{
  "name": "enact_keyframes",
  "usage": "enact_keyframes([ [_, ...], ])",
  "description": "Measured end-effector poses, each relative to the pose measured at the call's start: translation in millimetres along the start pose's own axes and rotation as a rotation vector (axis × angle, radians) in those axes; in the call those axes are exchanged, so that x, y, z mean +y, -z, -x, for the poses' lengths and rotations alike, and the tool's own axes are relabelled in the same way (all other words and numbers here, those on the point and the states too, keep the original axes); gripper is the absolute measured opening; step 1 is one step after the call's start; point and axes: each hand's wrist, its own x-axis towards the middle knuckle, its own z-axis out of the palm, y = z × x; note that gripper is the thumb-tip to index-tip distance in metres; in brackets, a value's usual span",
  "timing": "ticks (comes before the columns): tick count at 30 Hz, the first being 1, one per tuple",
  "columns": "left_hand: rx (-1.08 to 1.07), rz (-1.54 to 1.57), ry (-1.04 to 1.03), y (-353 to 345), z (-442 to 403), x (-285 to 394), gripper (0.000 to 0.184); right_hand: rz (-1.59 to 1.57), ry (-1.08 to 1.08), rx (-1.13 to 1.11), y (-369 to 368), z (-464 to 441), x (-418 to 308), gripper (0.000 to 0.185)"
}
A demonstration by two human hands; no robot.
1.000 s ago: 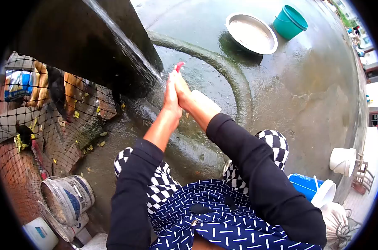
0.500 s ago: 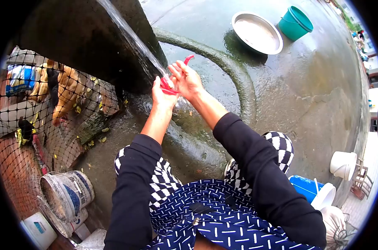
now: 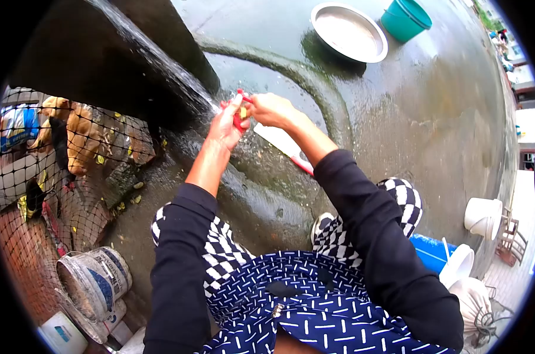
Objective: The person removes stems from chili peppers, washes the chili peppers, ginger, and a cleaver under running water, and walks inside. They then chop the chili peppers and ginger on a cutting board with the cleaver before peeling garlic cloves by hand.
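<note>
Side by side near the stream of falling water, my left hand (image 3: 225, 127) and my right hand (image 3: 273, 110) are closed around a small red thing (image 3: 239, 121) with a yellowish spot. My left fingers wrap its lower part, and my right fingertips pinch at its upper end. What it is cannot be made out. Below my right wrist shows a flat white item (image 3: 279, 140) with a red edge; whether a hand touches it is unclear. Water (image 3: 161, 59) runs down past a dark block (image 3: 102, 65) and reaches just left of my hands.
A metal basin (image 3: 349, 32) and a green bucket (image 3: 406, 19) stand at the top. A curved raised ridge (image 3: 315, 79) crosses the wet floor. Netting (image 3: 61, 177) and dirty buckets (image 3: 105, 280) are at left; a blue container (image 3: 428, 252) and white bucket (image 3: 483, 217) at right.
My hands went from pressed together, to opened under the water with red showing, to closed around the red thing. They now sit slightly left, and the white item shows again.
</note>
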Motion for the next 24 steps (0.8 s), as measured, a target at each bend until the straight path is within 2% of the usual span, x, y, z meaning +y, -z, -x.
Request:
enact_keyframes([
  [3,-0.063,-0.126,-0.002,-2,3,-2,0.008,0.057,0.048,0.014,-2,3,1,0.035],
  [5,0.1,-0.206,-0.053,-5,1,-6,0.007,0.133,0.061,-0.088,-6,3,-3,0.04],
  [7,0.132,-0.212,-0.089,-2,-3,-11,0.007,0.103,0.096,-0.084,-3,16,-10,0.038],
  [9,0.13,-0.204,-0.09,2,-4,-4,0.011,-0.056,0.177,0.018,-14,2,3,0.039],
  [11,0.066,-0.137,-0.042,15,-9,3,0.01,-0.884,0.071,-0.081,-11,6,32,0.043],
  [12,0.212,-0.092,-0.04,8,-7,6,0.013,-0.937,0.02,0.022,-17,8,52,0.044],
  [15,0.103,0.269,0.078,26,-12,17,0.016,0.002,-0.038,-0.058,-99,-6,135,0.042],
  [16,0.1,0.312,0.077,26,-13,20,0.014,0.15,-0.085,-0.088,-114,23,135,0.044],
  [17,0.106,0.308,0.076,24,-10,23,0.014,0.15,-0.159,-0.076,-143,35,148,0.044],
  [19,0.165,0.372,0.077,18,-7,29,0.011,0.191,-0.166,-0.166,-158,62,162,0.047],
  [21,0.057,0.397,0.1,21,-2,31,0.006,0.263,-0.293,-0.125,-179,61,178,0.049],
  [24,0.114,0.307,0.07,16,11,30,0.005,0.322,-0.268,-0.021,-194,61,190,0.044],
])
